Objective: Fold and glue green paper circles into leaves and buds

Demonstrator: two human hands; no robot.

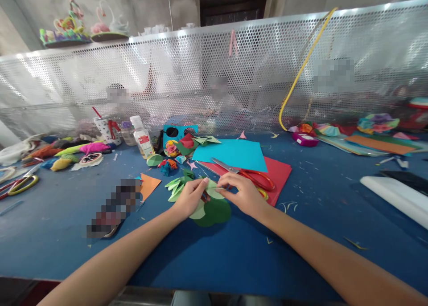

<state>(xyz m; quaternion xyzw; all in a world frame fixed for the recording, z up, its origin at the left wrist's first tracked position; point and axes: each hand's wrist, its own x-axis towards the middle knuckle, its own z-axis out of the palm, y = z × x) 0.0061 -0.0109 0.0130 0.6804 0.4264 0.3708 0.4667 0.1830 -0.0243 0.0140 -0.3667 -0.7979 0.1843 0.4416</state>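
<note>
Near the middle of the table, my left hand (192, 197) and my right hand (241, 193) pinch a light green paper piece (216, 190) between them. Below it lie dark green rounded paper (214, 214) and another pale green piece (198, 211), partly under my left hand. Folded light green paper pieces (174, 186) rest just left of my left hand. Beyond my right hand, scissors (257, 177) with orange handles lie across a blue paper sheet (230, 153) and a red paper sheet (282, 177). A yellow handle shows partly under them.
At left are a phone (113, 210), an orange paper piece (149, 186) and yellow-and-red handled scissors (23, 185). A clear bottle (143, 139) and a patterned cup (107, 130) stand behind. A perforated metal panel (254, 92) borders the back. On the right lies a white slab-like object (396, 199).
</note>
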